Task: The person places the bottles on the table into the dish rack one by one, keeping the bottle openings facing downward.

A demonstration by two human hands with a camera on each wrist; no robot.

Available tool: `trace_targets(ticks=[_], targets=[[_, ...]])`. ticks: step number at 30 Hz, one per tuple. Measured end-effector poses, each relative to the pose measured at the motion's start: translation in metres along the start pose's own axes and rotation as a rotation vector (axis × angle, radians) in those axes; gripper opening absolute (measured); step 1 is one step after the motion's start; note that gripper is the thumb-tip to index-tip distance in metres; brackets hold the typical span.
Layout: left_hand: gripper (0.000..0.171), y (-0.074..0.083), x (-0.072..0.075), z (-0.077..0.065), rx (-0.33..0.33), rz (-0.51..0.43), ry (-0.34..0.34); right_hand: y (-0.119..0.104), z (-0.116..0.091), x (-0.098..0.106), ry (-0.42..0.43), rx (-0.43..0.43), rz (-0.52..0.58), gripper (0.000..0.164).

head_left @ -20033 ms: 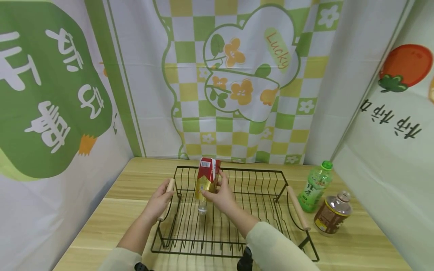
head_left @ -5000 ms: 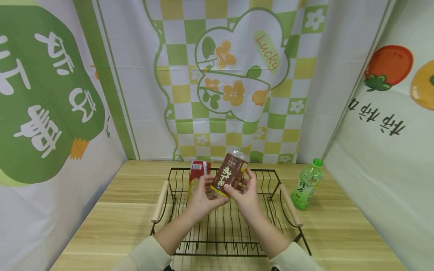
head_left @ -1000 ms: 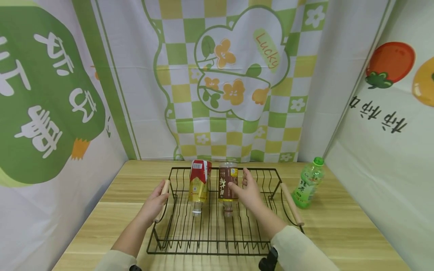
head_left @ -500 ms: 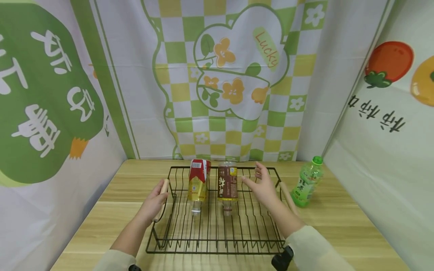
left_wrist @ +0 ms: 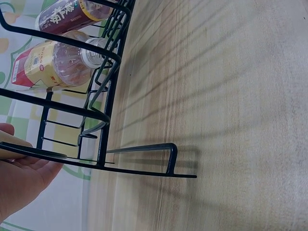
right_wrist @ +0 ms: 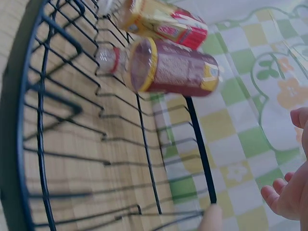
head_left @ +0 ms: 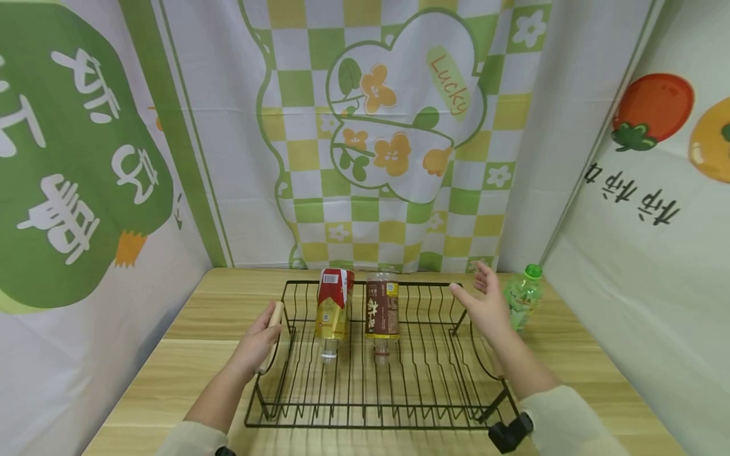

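My left hand (head_left: pixel 256 345) grips the left wooden handle (head_left: pixel 277 314) of a black wire dish rack (head_left: pixel 365 428). Two clear plastic bottles lean neck-down in the rack's back slots: a bottle with a red-and-gold label (head_left: pixel 334 310) and, to its right, a bottle with a brown label (head_left: pixel 383 308). My right hand (head_left: pixel 492 315) is over the rack's right side with fingers spread and nothing in them. Just beyond it stands a green bottle (head_left: pixel 523 296) with a green cap, its lower part hidden by the hand and forearm.
The rack stands on a light wood table (head_left: pixel 182 354). Behind it hangs a checkered curtain (head_left: pixel 319 152), with printed cloth at both sides. In the right wrist view, the rack's wires (right_wrist: pixel 144 115) run below the brown-labelled bottle.
Over the earlier frames, both bottles came to stand in the rack, the brown-labelled one last. My right hand has since left it and moved right, beside the green bottle. The left hand stays put.
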State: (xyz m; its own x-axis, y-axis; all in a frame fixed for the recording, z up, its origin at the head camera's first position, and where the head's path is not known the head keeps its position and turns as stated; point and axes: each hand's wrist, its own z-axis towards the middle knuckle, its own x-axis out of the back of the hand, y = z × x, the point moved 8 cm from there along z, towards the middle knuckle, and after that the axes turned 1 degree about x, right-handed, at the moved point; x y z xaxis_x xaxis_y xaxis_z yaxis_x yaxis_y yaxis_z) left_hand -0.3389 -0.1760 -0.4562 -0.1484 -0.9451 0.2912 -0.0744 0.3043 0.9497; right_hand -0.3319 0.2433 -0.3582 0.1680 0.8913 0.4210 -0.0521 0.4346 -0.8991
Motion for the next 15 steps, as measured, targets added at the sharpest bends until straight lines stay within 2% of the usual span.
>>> trace_targets(ticks=[7, 15], targets=[[0.065, 0.001, 0.0, -0.003, 0.002, -0.008, -0.013, 0.009, -0.001, 0.031, 0.069, 0.009, 0.012, 0.09], [0.066, 0.0, -0.001, -0.002, 0.0, -0.003, -0.011, 0.029, -0.004, 0.067, 0.184, 0.001, -0.046, 0.091]])
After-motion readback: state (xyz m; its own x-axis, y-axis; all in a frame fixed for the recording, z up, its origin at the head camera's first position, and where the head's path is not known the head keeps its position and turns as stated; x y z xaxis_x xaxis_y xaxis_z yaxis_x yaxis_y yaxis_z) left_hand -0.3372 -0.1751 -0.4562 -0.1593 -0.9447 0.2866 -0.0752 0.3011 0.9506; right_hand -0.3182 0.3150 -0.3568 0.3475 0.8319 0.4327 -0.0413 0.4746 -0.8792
